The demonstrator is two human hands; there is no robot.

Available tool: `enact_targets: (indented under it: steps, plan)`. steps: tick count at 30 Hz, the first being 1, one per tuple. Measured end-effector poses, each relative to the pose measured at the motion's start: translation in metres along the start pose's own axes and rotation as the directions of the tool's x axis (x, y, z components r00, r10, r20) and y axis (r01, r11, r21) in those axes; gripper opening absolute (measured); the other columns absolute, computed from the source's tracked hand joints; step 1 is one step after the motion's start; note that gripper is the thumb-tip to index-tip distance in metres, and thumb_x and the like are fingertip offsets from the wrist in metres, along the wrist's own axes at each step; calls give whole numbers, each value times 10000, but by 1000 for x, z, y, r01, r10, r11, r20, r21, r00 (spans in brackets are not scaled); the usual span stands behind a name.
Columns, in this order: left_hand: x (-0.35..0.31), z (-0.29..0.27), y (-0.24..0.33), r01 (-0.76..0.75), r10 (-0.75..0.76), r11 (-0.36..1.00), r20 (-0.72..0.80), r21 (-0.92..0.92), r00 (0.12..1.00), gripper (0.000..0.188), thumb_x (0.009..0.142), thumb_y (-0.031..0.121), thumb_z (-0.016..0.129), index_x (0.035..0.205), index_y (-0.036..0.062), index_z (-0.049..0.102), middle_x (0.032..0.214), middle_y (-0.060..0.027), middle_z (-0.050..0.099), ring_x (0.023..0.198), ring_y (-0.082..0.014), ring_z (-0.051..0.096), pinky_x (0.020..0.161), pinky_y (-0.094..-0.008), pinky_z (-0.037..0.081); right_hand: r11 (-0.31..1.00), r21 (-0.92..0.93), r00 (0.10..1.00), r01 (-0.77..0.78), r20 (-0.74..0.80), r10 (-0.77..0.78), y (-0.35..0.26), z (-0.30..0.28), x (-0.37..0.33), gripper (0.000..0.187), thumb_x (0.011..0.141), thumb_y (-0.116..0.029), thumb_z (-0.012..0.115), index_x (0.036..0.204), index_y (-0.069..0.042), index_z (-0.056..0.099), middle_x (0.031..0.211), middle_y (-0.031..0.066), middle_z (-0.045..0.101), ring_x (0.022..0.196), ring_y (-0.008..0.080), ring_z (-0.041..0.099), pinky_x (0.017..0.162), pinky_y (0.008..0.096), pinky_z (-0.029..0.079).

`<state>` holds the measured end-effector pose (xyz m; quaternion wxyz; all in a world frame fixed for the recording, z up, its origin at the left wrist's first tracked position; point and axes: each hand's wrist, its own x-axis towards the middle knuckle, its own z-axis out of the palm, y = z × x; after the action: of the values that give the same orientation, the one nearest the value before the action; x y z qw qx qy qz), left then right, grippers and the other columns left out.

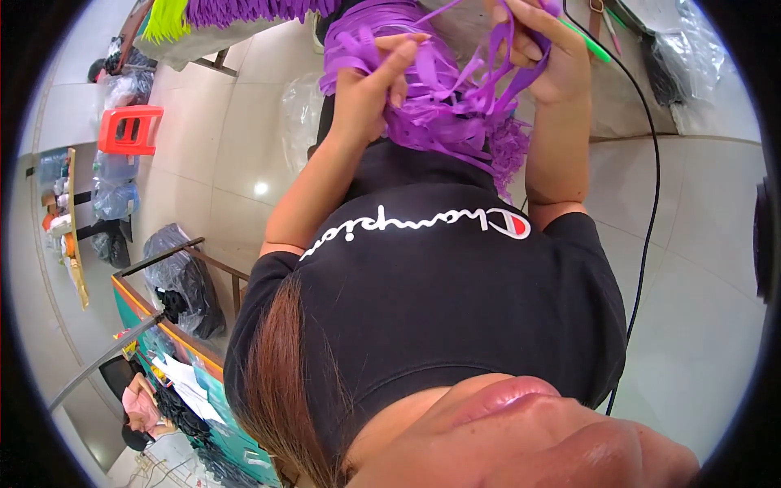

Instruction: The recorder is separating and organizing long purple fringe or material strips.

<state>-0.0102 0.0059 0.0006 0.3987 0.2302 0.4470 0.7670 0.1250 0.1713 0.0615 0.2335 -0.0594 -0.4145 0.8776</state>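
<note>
Loosely, purple strips [446,122] among fingers [551,26].

White script lettering [415,221], upside down, across chest of black T-shirt [455,301]; red fill in large right-end letter. Marks on papers [189,386], near left, too small to read.

Tangled purple fabric strips [443,107] obstruct the gap between left hand [370,91] and right hand [561,50]. Passage exists left, toward red plastic stool [134,114]. Thin black cable [656,163] crosses right.
</note>
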Motion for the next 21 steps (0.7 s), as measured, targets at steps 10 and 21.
enact_targets:
  steps: [10,21]
  plan:
    - [-6,18,-6,-133,108,891,83,434,991,234,820,160,729,985,3,675,667,-13,624,456,-43,483,416,-185,353,980,73,977,-186,124,176,23,-2,7,146,877,-81,563,795,-130,454,756,18,564,428,43,383,377,183,267]
    - [28,-60,-45,179,-306,920,-352,-349,885,112,829,124,685,904,56,638,707,-16,589,480,-75,430,449,-207,373,867,171,826,468,263,-498,-74,-50,6,148,888,-96,567,1025,-60,525,780,26,531,484,70,363,418,207,302]
